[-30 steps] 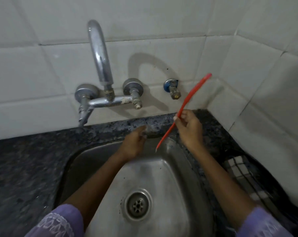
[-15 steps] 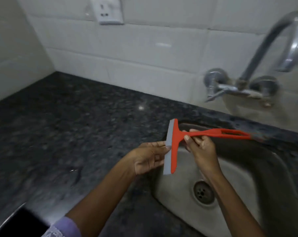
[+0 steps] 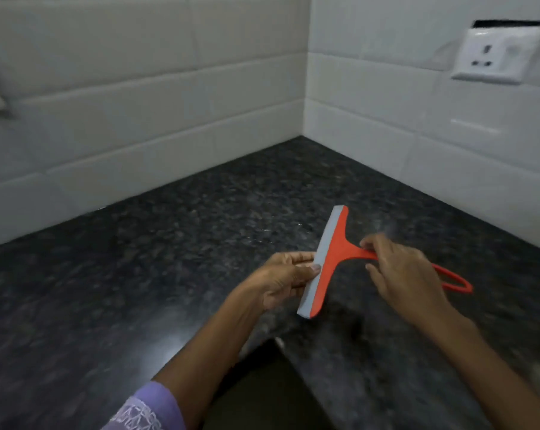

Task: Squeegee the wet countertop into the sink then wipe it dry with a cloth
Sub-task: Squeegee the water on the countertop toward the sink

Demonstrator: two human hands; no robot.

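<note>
Squeegee [image 3: 333,262] in both hands, held over the dark speckled tabletop [image 3: 138,274]: flat orange plastic, T-shaped, with a straight grey rubber blade along its crossbar and a looped end on the handle. Nearest, a lilac sleeve [image 3: 144,408] with a pale woven pattern covers the left forearm. The left hand [image 3: 281,280] pinches the blade's middle, thumb on top, fingers [image 3: 299,258] curled behind it. The right hand [image 3: 402,271] grips the thin handle, fingers wrapped over it, the loop sticking out past the wrist. Beyond, the polished stone runs into a corner of glossy white rectangular tiles [image 3: 169,97]. On the right wall sits a white plastic socket [image 3: 498,54].
</note>
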